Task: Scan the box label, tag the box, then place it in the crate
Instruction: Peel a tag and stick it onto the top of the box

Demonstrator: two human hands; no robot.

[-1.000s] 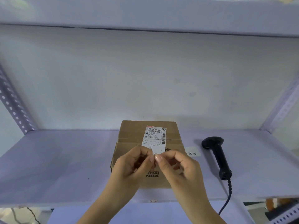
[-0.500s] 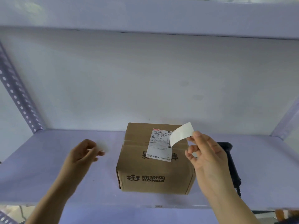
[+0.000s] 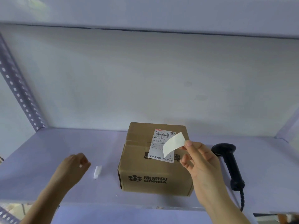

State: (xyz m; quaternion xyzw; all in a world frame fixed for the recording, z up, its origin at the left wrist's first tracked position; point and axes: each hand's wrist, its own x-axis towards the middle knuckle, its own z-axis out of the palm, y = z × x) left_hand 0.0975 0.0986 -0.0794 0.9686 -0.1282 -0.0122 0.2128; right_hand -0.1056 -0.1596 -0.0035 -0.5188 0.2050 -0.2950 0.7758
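The single head view looks forward and slightly down, close onto a shelf between rack uprights.

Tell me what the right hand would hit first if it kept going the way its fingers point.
The right hand pinches a white tag and points up-left over the cardboard box. Going straight on, the tag would likely meet the shipping label on the box first, though depth is unclear.

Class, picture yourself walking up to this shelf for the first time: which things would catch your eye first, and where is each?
The brown cardboard box sits mid-shelf, its printed label facing up. The right hand pinches a blank white tag just above that label. A black scanner lies to the box's right.
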